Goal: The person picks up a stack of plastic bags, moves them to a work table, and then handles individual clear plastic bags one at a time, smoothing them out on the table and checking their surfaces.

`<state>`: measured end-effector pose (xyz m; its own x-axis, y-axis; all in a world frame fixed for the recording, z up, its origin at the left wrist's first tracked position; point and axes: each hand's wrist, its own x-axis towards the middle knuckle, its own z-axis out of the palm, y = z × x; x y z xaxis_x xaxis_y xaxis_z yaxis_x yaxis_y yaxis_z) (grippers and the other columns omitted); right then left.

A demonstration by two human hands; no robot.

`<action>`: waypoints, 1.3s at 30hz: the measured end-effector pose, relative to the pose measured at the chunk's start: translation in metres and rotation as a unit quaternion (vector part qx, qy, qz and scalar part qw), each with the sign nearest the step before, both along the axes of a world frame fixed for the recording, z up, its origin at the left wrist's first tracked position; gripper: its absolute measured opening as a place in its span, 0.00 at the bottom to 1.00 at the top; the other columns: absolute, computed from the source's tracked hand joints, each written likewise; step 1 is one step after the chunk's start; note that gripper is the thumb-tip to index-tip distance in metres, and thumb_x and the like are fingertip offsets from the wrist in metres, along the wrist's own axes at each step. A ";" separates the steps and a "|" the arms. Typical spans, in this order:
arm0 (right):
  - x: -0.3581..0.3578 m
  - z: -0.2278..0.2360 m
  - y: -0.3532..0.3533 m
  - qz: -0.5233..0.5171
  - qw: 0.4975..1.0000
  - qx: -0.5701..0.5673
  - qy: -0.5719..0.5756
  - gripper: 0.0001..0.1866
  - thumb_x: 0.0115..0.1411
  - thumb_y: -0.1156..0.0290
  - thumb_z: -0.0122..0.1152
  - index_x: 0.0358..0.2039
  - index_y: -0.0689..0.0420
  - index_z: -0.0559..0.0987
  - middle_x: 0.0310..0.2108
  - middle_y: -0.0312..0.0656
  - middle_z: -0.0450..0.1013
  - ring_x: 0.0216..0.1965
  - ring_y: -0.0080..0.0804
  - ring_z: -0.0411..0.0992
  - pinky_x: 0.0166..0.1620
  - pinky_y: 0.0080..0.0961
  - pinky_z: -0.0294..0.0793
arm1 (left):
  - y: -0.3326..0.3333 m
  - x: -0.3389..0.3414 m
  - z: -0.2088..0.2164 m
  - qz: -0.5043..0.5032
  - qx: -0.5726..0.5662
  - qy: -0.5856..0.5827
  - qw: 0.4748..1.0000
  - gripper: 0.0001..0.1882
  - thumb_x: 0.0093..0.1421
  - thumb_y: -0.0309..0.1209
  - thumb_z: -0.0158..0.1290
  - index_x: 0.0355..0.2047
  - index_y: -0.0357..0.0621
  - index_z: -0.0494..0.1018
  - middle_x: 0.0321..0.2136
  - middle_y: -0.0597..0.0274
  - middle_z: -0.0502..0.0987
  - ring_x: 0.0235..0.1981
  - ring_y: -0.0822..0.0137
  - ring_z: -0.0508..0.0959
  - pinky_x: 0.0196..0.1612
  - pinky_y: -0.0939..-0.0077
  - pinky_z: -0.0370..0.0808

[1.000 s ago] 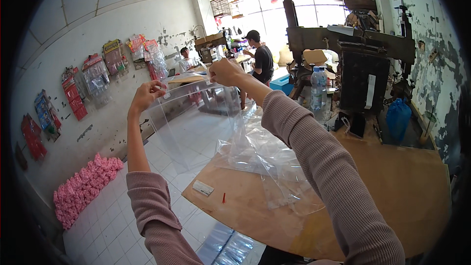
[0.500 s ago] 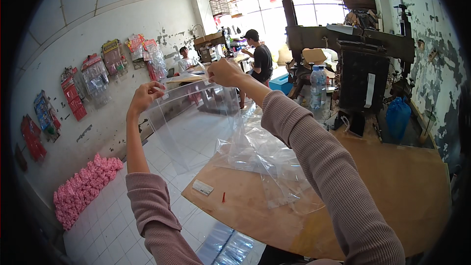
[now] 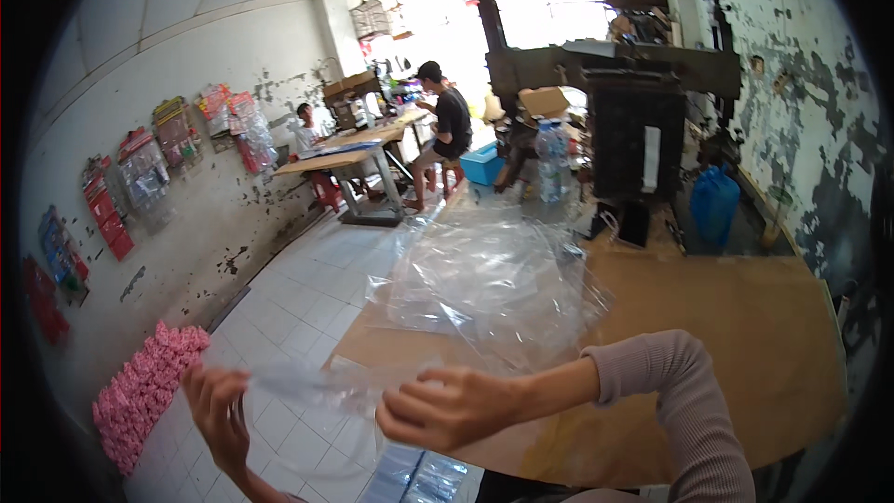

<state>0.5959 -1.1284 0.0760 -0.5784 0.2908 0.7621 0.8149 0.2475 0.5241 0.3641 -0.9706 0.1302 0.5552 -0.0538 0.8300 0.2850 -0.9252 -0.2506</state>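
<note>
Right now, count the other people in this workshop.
2, both at the far wooden table: a seated person in a black shirt on its right, another in a white shirt behind its left end. Others may be hidden.

Left hand (image 3: 220,407) low at lower left, palm turned toward the camera, fingers spread slightly and curled, thumb pinching against them. Left forearm drops out of the bottom edge. Right hand (image 3: 445,407) at lower centre, knuckles up, fingers closed in a pinch pointing left. Right forearm runs to the right, mauve ribbed sleeve pushed back off the wrist, elbow bent downward.
</note>
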 end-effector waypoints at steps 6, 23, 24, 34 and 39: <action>-0.022 -0.006 -0.066 0.046 0.993 0.007 0.108 0.10 0.41 0.74 0.53 0.28 0.62 0.71 0.22 0.37 0.67 0.19 0.18 0.65 0.19 0.11 0.62 | -0.032 -0.008 0.000 -0.065 0.255 -0.096 0.960 0.06 0.55 0.32 0.42 0.27 0.43 0.65 0.18 0.59 0.70 0.21 0.64 0.69 0.50 0.55 0.58; 0.032 0.073 -0.337 -0.146 0.741 0.075 0.651 0.05 0.55 0.74 0.51 0.29 0.62 0.73 0.20 0.38 0.72 0.18 0.20 0.71 0.15 0.12 0.64 | -0.239 0.325 0.080 -0.465 0.083 -0.190 0.861 0.11 0.45 0.27 0.53 0.31 0.55 0.72 0.26 0.73 0.74 0.34 0.69 0.70 0.45 0.65 0.58; 0.035 0.073 -0.355 -0.190 0.725 0.095 0.655 0.06 0.55 0.73 0.52 0.28 0.62 0.74 0.20 0.38 0.72 0.18 0.21 0.71 0.15 0.11 0.63 | -0.265 0.341 0.081 -0.461 0.090 -0.154 0.869 0.11 0.47 0.29 0.51 0.33 0.55 0.71 0.25 0.73 0.73 0.34 0.69 0.70 0.46 0.62 0.57; 0.223 -0.014 -0.589 -0.695 0.668 0.022 0.265 0.24 0.50 0.54 0.55 0.46 0.49 0.69 0.40 0.55 0.67 0.45 0.48 0.65 0.45 0.38 0.65 | -0.424 0.474 -0.063 -0.463 0.033 0.308 0.830 0.32 0.51 0.51 0.47 0.54 0.58 0.52 0.51 0.44 0.53 0.52 0.45 0.55 0.52 0.44 0.52; 0.160 -0.067 -0.501 -0.667 0.512 -0.108 0.531 0.33 0.55 0.47 0.43 0.56 0.53 0.55 0.55 0.64 0.45 0.56 0.61 0.46 0.55 0.48 0.50 | -0.374 0.452 -0.161 -0.485 0.035 0.519 0.703 0.39 0.50 0.58 0.44 0.58 0.61 0.45 0.58 0.40 0.40 0.59 0.41 0.41 0.55 0.43 0.44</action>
